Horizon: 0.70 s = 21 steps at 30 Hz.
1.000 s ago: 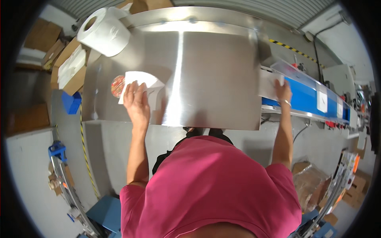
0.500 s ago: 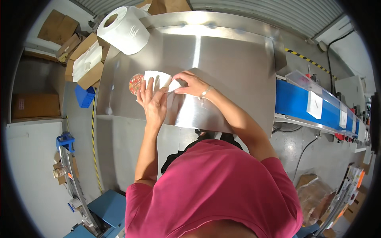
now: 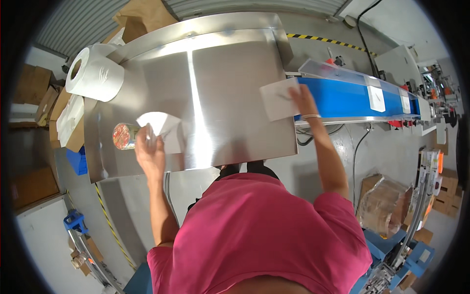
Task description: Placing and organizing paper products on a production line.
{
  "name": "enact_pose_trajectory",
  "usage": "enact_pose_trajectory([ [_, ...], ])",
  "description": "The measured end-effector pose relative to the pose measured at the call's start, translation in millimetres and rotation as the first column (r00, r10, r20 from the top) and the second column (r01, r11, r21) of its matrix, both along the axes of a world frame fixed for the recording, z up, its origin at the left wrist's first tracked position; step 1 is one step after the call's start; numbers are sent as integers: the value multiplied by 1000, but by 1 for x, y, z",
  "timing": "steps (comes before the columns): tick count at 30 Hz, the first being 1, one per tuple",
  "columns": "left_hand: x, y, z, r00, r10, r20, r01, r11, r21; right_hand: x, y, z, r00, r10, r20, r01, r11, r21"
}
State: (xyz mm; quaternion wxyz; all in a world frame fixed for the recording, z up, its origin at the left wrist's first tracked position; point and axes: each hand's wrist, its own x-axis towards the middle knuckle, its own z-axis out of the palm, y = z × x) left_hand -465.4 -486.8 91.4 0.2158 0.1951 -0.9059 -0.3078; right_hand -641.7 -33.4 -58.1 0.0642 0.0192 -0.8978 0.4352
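Note:
My left hand rests on a stack of white flat bags at the left side of the steel table, fingers spread over them. Just left of it lies a round clear-wrapped item with red and orange contents. My right hand holds one white flat bag at the table's right edge, where the blue conveyor belt begins. The bag lies partly over the belt's end.
A large roll of white paper stands at the table's far left corner. Cardboard boxes sit on the floor to the left, a blue bin below them. White labels lie on the belt. A wrapped box is at the right.
My right hand has taken one white bag from the stack and carried it right to the start of the conveyor. My left hand has stayed on the stack.

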Motion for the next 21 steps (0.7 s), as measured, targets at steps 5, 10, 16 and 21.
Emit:
enact_pose_trajectory([
  [5,-5,104,-9,986,-165,-29,165,986,16,-16,126,18,961,-273,-53,276,913,299],
  [10,-6,169,15,961,-272,42,267,958,104,-5,145,65,884,-347,-314,463,547,697],
  [16,2,177,-3,953,-304,-3,303,952,-34,44,12,97,915,403,-23,-402,904,-148],
  [21,3,176,0,949,-316,-16,316,948,44,76,-67,111,800,596,72,-527,755,-391],
])
